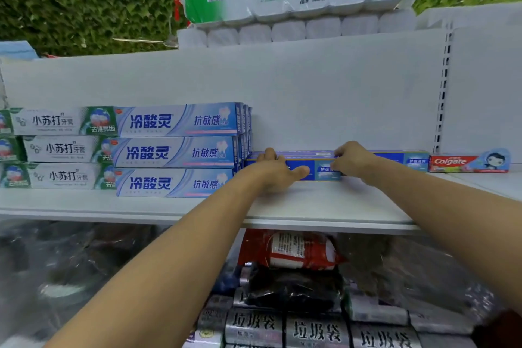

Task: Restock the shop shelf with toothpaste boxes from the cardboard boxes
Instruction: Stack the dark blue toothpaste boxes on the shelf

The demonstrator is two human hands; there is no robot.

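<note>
Dark blue toothpaste boxes [389, 157] lie flat on the white shelf [310, 206], just right of the stack of pale blue toothpaste boxes [175, 152]. The left hand [275, 168] grips their end nearest that stack, fingers curled over the top and thumb along the front. The right hand [353, 161] pinches them farther right of the stack, fingers bent over the top edge. A red toothpaste box [457, 162] lies farther right again. Green and white toothpaste boxes [62, 148] sit against the stack's left side.
</note>
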